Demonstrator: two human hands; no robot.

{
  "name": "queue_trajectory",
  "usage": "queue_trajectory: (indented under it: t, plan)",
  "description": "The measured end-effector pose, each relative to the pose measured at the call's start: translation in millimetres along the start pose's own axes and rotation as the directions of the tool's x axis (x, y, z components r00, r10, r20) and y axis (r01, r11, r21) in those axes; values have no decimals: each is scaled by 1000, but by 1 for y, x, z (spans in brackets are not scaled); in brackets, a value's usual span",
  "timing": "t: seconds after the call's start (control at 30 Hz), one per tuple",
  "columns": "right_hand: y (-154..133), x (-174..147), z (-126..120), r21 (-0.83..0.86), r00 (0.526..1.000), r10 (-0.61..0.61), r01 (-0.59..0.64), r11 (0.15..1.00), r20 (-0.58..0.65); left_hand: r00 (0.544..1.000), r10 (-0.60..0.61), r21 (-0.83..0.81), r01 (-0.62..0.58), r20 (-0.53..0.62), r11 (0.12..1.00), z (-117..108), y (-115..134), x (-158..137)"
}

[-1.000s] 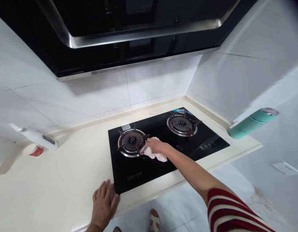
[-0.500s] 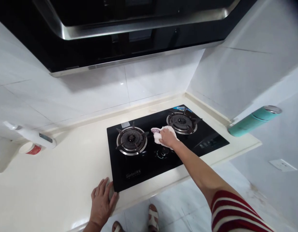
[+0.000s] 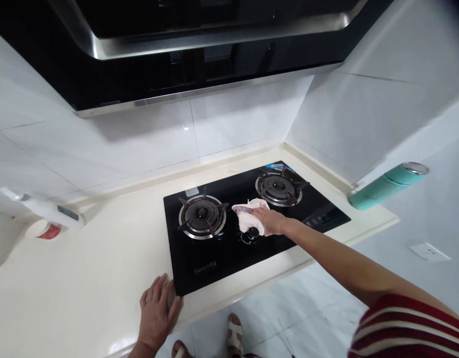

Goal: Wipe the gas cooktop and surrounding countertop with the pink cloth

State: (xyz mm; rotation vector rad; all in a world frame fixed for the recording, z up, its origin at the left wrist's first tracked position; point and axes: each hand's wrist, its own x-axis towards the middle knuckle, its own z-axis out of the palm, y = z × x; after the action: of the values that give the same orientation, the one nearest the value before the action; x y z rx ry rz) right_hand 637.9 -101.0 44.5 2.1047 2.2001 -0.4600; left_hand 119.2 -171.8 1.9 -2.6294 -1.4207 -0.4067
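My right hand (image 3: pixel 268 220) grips a crumpled white cloth (image 3: pixel 248 221) with a purplish patch, pressed on the black glass gas stove (image 3: pixel 229 263) between its two burners. The cloth's lower edge lies against a round control knob (image 3: pixel 254 232). To its left is the left burner (image 3: pixel 202 215); behind and to the right is the right burner (image 3: pixel 278 188). My left hand (image 3: pixel 157 308) rests on the cream countertop (image 3: pixel 114 238), fingers spread and holding nothing, its thumb at the stove's front left corner.
A teal bottle (image 3: pixel 388 186) stands at the counter's right end. On the far left are a white bottle (image 3: pixel 52 211) and a red-and-white paper cup (image 3: pixel 43 229). A black range hood (image 3: pixel 214 69) hangs low above the stove. A wall socket (image 3: pixel 429 252) is at the right.
My right hand has turned and moved slightly right and toward me; the forearm now comes in from further right. The cloth has shifted forward to the knob. My left hand stays in place.
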Motion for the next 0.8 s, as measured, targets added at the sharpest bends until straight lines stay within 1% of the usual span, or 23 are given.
queue_trajectory:
  t: [0.03,0.07,0.13,0.23,0.4,0.5,0.63,0.8]
  plan:
    - [-3,2,-2,-37,999,-22,23,999,45,1000,0,0,0,2,1000,0,0,0]
    - [-6,4,-4,-71,997,-19,24,997,74,1000,1,-1,-1,2,1000,1,0,0]
    - [-10,10,-8,-106,997,30,-22,994,73,1000,0,-9,0,2,1000,2,0,0]
    - [-12,21,-13,-90,997,68,-65,994,35,1000,-10,-18,10,8,1000,4,-1,-1]
    - [-12,48,-16,-13,977,203,-204,979,-69,1000,-4,-6,4,26,1000,2,-2,0]
    - [-13,56,-15,40,964,254,-251,967,-81,1000,4,6,-4,23,1000,0,-2,2]
    - [-2,40,-13,106,940,333,-325,940,-71,999,-4,2,4,34,1000,-1,-1,3]
    - [22,11,-13,169,870,489,-473,865,-65,999,-14,-22,15,41,1000,-2,0,3]
